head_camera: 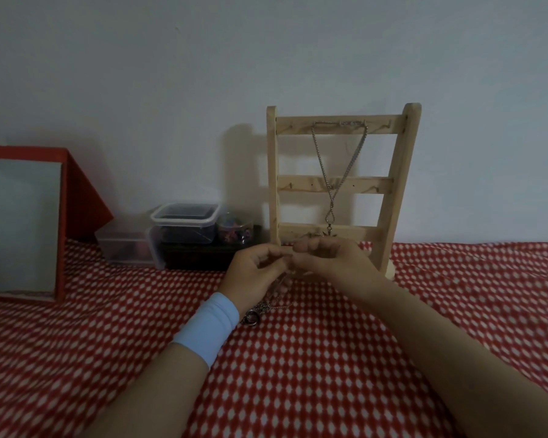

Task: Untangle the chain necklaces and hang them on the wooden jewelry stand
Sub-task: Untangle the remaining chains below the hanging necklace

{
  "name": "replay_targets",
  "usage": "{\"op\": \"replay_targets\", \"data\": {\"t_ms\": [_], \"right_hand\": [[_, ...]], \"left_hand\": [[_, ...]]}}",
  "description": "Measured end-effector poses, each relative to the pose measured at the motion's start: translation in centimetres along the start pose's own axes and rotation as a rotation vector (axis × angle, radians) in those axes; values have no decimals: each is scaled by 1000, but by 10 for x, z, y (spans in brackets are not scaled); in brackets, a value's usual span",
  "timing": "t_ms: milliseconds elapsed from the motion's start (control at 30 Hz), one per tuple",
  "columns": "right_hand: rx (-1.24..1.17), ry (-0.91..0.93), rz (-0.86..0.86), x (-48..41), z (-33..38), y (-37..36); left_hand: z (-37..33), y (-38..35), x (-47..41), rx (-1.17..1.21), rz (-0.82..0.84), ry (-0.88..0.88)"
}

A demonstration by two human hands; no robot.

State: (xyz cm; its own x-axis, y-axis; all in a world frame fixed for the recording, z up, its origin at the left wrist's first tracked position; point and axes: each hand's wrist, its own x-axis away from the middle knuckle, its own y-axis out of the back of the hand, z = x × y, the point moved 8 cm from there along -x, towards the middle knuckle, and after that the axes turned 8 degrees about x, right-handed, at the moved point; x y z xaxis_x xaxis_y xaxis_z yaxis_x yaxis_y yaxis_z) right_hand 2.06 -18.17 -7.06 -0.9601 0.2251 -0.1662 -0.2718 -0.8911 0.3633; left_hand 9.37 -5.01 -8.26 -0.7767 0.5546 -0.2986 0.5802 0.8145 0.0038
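Red-framed mirror (pixel 19 229) leans well to the left of the wooden jewelry stand (pixel 396 184). Clear plastic boxes (pixel 184 229) and a small jar (pixel 234 232) sit just left of the stand's foot, against the wall. In front of the stand's lowest rail, the left hand (pixel 253 273), with a pale blue wristband (pixel 209 330), curls its fingers and pinches the tangled chains (pixel 276 298). These hang down to the red dotted cloth (pixel 329 374), where a ring pendant (pixel 252 319) lies. The right hand (pixel 329 260) meets the left fingertip to fingertip, its fingers curled, pinching the same chains. One silver necklace (pixel 331 191) hangs from the stand's top rail.
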Motion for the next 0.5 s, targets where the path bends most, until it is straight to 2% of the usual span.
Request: {"op": "replay_targets", "data": {"t_ms": [67,200,433,500], "right_hand": [[40,-4,19,0,-1,-1],[68,4,-42,0,-1,7],[-315,-40,219,0,5,-10],[-313,-71,250,2,7,-11]], "left_hand": [[-5,2,-1,-93,-15,-76],[-5,5,-2,-90,-46,-78],[-17,-10,-3,-7,36,-52],[-23,-10,-4,-11,43,-56]]}}
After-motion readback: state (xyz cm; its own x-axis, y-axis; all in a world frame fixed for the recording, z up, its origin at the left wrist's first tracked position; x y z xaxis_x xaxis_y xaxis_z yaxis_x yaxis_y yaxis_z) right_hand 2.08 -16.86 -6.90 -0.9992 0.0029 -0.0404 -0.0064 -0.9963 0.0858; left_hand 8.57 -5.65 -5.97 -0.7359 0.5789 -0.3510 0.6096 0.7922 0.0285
